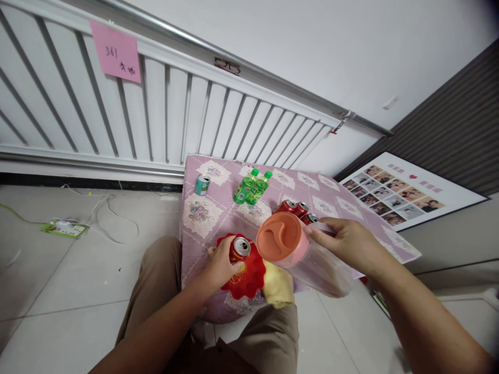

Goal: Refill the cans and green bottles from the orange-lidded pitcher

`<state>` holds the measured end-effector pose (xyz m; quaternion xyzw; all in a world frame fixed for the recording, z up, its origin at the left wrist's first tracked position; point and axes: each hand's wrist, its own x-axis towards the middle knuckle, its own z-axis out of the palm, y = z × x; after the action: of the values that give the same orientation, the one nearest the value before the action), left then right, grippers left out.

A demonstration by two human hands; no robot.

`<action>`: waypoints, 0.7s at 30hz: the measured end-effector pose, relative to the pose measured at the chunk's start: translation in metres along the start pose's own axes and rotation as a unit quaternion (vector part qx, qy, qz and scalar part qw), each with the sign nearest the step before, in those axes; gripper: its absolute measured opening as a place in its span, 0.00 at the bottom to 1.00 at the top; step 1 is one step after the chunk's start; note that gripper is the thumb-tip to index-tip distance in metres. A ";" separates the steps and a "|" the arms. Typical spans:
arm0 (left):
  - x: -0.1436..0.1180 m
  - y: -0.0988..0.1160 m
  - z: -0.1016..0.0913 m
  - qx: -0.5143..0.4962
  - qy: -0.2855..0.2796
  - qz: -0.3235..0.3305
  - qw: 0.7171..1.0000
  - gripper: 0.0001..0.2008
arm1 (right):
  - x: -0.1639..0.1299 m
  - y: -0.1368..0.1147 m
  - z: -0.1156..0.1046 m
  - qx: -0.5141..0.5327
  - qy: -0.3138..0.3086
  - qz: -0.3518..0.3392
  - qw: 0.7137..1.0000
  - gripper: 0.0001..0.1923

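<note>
My left hand (219,264) grips a red drink can (239,249) that stands upright on a red scalloped mat (251,275) at the near edge of a small table (202,218). My right hand (343,241) holds a clear plastic pitcher (312,262) with a pink-orange lid (278,238), tilted on its side with the lid toward the can. Several more red cans (294,208) stand behind the pitcher.
Two green bottles (251,187) and a teal can (202,184) stand further back on the pink floral cloth. A yellow cloth (278,285) hangs at the near edge. A white radiator (156,119) lines the wall; a power strip (64,228) lies left, a photo board (409,192) right.
</note>
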<state>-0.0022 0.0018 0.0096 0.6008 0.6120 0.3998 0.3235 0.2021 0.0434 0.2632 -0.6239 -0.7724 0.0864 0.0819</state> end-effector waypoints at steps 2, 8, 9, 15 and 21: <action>0.000 0.000 0.000 0.000 0.002 0.001 1.000 0.34 | -0.001 -0.001 -0.001 0.004 -0.004 -0.001 1.000 0.31; 0.000 -0.002 0.002 0.006 0.000 0.003 1.000 0.35 | -0.001 -0.003 -0.001 0.005 -0.011 0.017 1.000 0.31; 0.000 -0.003 0.002 0.005 0.001 0.003 1.000 0.34 | -0.001 -0.004 -0.001 0.005 -0.011 0.019 1.000 0.30; 0.001 -0.004 0.002 0.003 0.002 0.007 1.000 0.35 | 0.000 -0.003 -0.002 0.006 -0.022 0.025 0.999 0.28; 0.000 -0.005 0.003 0.004 0.003 0.007 1.000 0.35 | 0.000 0.000 -0.001 0.004 -0.020 0.020 1.000 0.29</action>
<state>-0.0021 0.0027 0.0036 0.6056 0.6101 0.4011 0.3164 0.2025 0.0436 0.2640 -0.6370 -0.7609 0.1035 0.0669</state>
